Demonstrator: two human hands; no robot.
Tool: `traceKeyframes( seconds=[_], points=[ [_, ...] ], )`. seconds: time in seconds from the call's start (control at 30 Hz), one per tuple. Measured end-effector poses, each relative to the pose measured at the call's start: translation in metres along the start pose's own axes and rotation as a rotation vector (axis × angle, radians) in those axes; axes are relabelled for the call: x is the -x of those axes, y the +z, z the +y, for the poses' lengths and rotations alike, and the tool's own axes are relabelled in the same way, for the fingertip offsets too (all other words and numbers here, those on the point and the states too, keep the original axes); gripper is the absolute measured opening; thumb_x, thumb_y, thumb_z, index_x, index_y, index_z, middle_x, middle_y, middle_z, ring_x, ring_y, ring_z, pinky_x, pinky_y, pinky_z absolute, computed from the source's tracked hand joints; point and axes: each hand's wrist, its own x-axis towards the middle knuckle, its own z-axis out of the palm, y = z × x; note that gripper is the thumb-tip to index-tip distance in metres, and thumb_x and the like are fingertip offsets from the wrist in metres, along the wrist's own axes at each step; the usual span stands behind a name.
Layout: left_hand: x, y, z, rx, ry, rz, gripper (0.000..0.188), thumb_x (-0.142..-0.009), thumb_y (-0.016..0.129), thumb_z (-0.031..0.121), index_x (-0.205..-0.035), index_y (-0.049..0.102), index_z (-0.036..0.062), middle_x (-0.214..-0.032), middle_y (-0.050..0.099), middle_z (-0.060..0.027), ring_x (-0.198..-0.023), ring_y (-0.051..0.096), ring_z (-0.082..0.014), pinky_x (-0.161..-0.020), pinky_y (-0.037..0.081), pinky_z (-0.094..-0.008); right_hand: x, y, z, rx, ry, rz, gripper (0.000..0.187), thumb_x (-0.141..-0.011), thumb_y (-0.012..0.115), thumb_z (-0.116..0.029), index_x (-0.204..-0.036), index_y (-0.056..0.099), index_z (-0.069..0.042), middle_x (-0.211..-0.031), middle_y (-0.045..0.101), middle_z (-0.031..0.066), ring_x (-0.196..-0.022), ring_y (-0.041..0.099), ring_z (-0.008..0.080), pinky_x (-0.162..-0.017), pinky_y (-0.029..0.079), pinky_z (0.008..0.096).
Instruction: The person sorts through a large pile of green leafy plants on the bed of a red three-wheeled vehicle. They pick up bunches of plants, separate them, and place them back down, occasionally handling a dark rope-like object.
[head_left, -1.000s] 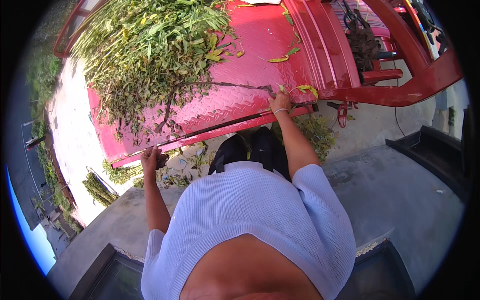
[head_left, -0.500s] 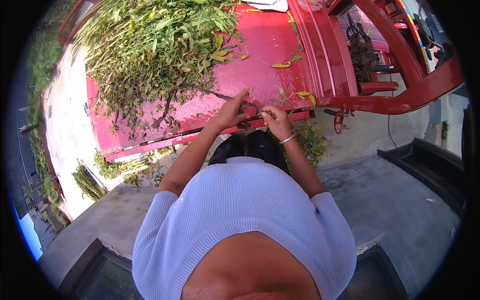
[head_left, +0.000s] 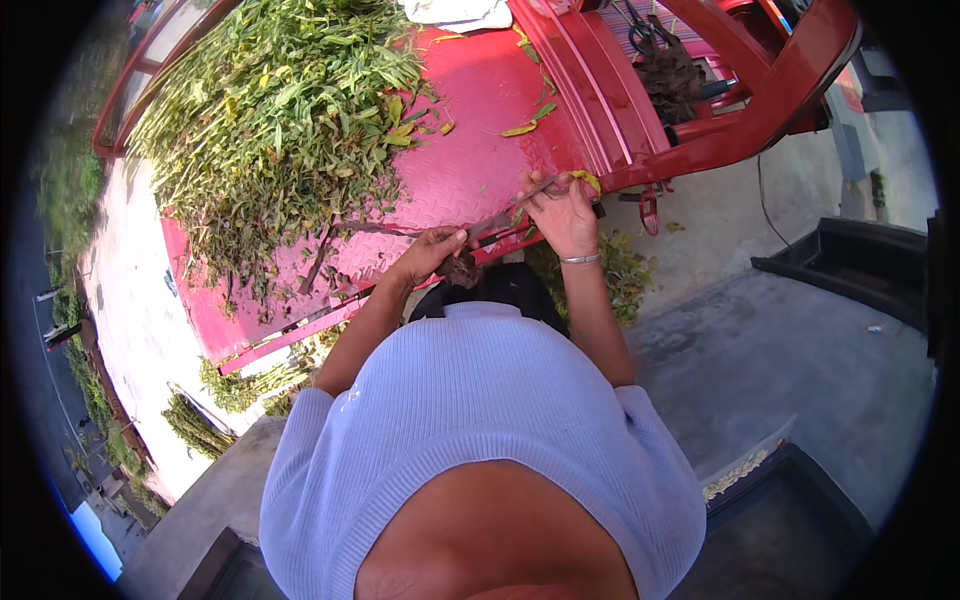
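Between my hands runs a dark brown, thin strip (head_left: 498,219), cloth-like and drawn taut. My left hand (head_left: 430,254) is closed in a pinch on its left part, and a crumpled dark bundle (head_left: 459,271) hangs just below those fingers. Up and to the right, my right hand (head_left: 566,218), with a bracelet at the wrist, grips the strip's other end at its fingertips. Both hands are over the near edge of a red vehicle bed (head_left: 480,105). Another dark strip (head_left: 318,262) lies on the bed, beside cut leafy stalks (head_left: 290,120) piled at the left.
The red cab frame (head_left: 740,150) rises at the right, with a dark bag (head_left: 668,85) inside it. A white cloth (head_left: 460,12) lies at the bed's far end. Stalk bundles (head_left: 195,425) lie on the ground at left. A black trough (head_left: 850,265) stands at right.
My right hand has moved up and right, stretching the strip away from my left hand. My left hand has shifted slightly left and down and closed on it. The view has turned a little.
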Motion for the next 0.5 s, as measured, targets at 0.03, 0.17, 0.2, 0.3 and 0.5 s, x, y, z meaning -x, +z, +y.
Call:
traceKeyframes(
  seconds=[0.03, 0.17, 0.2, 0.3, 0.5],
  points=[
    [0.003, 0.016, 0.002, 0.191, 0.144, 0.080, 0.036, -0.091, 0.053, 0.036, -0.100, 0.061, 0.0024, -0.067, 0.044, 0.0049, -0.063, 0.043, -0.0055, -0.059, 0.038, -0.0186, -0.016, 0.006, 0.004, -0.156, -0.034, 0.121, 0.030, -0.096, 0.044, -0.029, -0.078, 0.056, -0.009, -0.076, 0.056, 0.0061, -0.083, 0.057, 0.0212, -0.078, 0.047, 0.0334],
    [0.028, 0.056, 0.040, 0.426, 0.277, 0.028, 0.035, -0.094, 0.048, 0.036, -0.086, 0.057, 0.0032, -0.065, 0.042, 0.0041, -0.062, 0.039, -0.0054, -0.060, 0.036, -0.0181, -0.081, -0.092, 0.038, -0.208, 0.284, 0.233, 0.027, -0.094, 0.044, -0.028, -0.072, 0.047, -0.012, -0.054, 0.037, 0.0014, -0.051, 0.045, 0.0142, -0.047, 0.036, 0.0279],
    [0.031, 0.063, 0.041, 0.448, 0.252, 0.019, 0.035, -0.094, 0.047, 0.036, -0.082, 0.055, 0.0039, -0.064, 0.041, 0.0039, -0.062, 0.038, -0.0054, -0.061, 0.036, -0.0183, -0.093, -0.093, 0.046, -0.155, 0.309, 0.363, 0.026, -0.093, 0.044, -0.027, -0.072, 0.046, -0.013, -0.051, 0.034, 0.0009, -0.046, 0.040, 0.0130, -0.042, 0.031, 0.0271],
    [0.049, 0.068, 0.039, -0.006, 0.338, 0.210, 0.041, -0.095, 0.045, 0.031, -0.063, 0.045, 0.0063, -0.060, 0.039, 0.0020, -0.058, 0.034, -0.0080, -0.054, 0.029, -0.0251, -0.112, -0.092, 0.052, 0.044, 0.233, 0.715, 0.019, -0.089, 0.044, -0.023, -0.075, 0.047, -0.010, -0.051, 0.034, 0.0011, -0.039, 0.034, 0.0126, -0.033, 0.023, 0.0269],
    [0.187, -0.030, 0.055, 0.278, 0.608, 0.740, 0.043, -0.098, 0.039, 0.031, -0.061, 0.041, 0.0089, -0.059, 0.037, 0.0011, -0.054, 0.037, -0.0067, -0.045, 0.026, -0.0235, -0.141, -0.162, -0.063, 0.364, -0.059, 0.560, 0.021, -0.092, 0.046, -0.023, -0.083, 0.049, -0.004, -0.056, 0.041, 0.0010, -0.044, 0.042, 0.0102, -0.034, 0.030, 0.0234]
  ],
)
